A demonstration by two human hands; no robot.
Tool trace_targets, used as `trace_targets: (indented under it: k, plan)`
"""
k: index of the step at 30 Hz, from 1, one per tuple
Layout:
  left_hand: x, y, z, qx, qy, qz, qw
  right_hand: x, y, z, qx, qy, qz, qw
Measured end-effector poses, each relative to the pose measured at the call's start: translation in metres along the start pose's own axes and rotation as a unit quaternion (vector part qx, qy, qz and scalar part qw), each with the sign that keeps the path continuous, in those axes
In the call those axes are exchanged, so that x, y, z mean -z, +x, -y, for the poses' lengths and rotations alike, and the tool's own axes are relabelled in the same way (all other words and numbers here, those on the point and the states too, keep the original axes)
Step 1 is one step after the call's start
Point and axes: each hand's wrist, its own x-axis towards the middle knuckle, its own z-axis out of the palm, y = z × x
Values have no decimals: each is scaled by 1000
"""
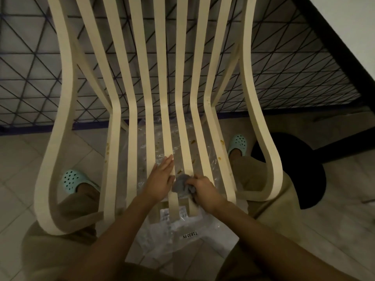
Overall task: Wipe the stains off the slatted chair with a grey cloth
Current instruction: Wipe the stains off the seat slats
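Observation:
A cream slatted chair (133, 122) fills the view, its curved slats running from the backrest down into the seat. Brown stains (192, 141) dot the right-hand seat slats and a left one. My left hand (161, 180) lies flat, fingers together, on the middle seat slats. My right hand (205, 190) is shut on a crumpled grey cloth (182, 184), pressing it on a slat just below a brown smear. The cloth touches my left hand's thumb side.
Clear plastic sheeting (178, 226) with a printed label lies on the tiled floor under the seat. A black wire-grid panel (30, 78) stands behind the chair. A black round stool (300, 169) sits at right. My feet wear mint clogs (73, 180) either side.

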Motion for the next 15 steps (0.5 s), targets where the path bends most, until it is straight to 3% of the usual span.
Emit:
trace_targets:
  k: [15]
  plan:
    - [15,84,29,9,-13,-32,999,43,143,-17,-100,27,-17,995]
